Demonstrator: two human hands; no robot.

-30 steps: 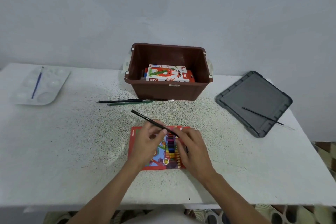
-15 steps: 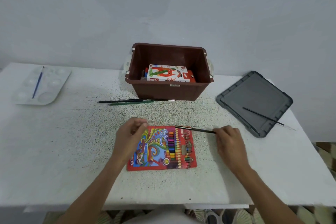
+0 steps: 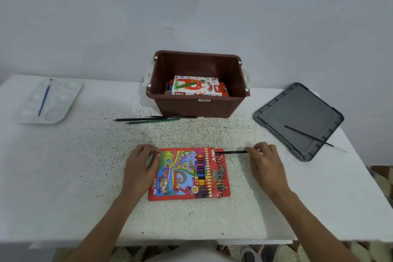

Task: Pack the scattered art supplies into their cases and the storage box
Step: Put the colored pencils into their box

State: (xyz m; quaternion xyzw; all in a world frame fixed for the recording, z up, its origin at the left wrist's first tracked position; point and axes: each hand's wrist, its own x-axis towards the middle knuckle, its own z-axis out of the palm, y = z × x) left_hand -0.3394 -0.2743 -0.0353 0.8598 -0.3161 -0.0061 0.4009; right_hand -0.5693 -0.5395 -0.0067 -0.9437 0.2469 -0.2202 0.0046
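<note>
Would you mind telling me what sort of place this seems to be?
Probably a home art corner: a speckled white table against a bare wall, a paint palette and a brown storage box.

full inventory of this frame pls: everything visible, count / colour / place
storage box: 1, brown, open, back centre of table
oil pastels box: 1, white and red, inside storage box
lid: 1, grey, right of storage box
black brush: 1, black, lying on lid
palette: 1, white, far left
blue brush: 1, blue, on palette
loose pencils: about 3, dark plus one green, before storage box
colour pencil case: 1, red, front centre
black pencil: 1, black, at case's top right corner
table: 1, white, speckled
left hand: grips case's left edge
right hand: pinches black pencil
</note>
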